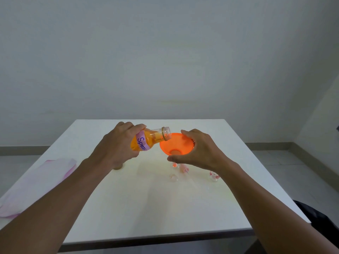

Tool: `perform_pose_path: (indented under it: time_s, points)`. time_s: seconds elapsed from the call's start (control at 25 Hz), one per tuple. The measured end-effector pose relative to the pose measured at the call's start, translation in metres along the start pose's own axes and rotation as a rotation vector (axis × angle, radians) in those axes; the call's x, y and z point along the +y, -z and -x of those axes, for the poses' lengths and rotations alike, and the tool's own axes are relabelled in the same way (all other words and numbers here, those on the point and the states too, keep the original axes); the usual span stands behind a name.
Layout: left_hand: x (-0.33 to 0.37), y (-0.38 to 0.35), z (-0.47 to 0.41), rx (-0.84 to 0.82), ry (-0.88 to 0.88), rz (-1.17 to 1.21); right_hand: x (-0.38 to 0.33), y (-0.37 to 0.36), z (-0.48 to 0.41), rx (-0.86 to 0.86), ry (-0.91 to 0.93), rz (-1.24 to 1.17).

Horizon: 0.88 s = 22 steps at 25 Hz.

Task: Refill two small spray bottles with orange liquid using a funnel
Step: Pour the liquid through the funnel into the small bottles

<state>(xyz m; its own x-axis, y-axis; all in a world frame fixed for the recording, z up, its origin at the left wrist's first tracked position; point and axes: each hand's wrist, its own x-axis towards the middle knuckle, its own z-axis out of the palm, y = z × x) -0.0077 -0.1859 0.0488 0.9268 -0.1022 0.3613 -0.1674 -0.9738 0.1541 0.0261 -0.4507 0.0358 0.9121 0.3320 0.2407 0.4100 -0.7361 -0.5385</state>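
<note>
Head view:
- left grip (117,143): clenched round the supply bottle (146,141). Fingers and thumb wrap the base end, partly over the purple "Spray" label.
- The bottle is uncapped and tilted close to horizontal, mouth pointing right and sitting just over the left rim of the funnel (176,143).
- The orange liquid (156,138) inside reaches up to the neck. Can't tell if any is leaving the mouth.
- right grip (200,151): grasping the funnel on its right side, fingers curled over the far rim and thumb hooked under the near edge. The funnel is held up off the counter (146,208), bowl open upward.
- small clear bottle (173,176): standing on the counter directly under the funnel spout. That area is blown out, so can't tell if the spout sits in the neck.
- flower-print bottle (213,176): upright further right, next to the right forearm.
- pinkish part (184,168): between the two small bottles, too washed out to identify.
- gold cap (117,166): on the counter, partly hidden under the left wrist.
- pink cloth (45,178): lying at the counter's left edge.
</note>
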Motion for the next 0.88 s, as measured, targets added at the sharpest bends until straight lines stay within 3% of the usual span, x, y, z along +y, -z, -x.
perform_pose_path:
  time_s: [0.88]
  points:
    - [0.0031,0.0021,-0.0076,0.078,-0.061,-0.075,0.0050,-0.0011,-0.0010,0.006,0.000,-0.006]
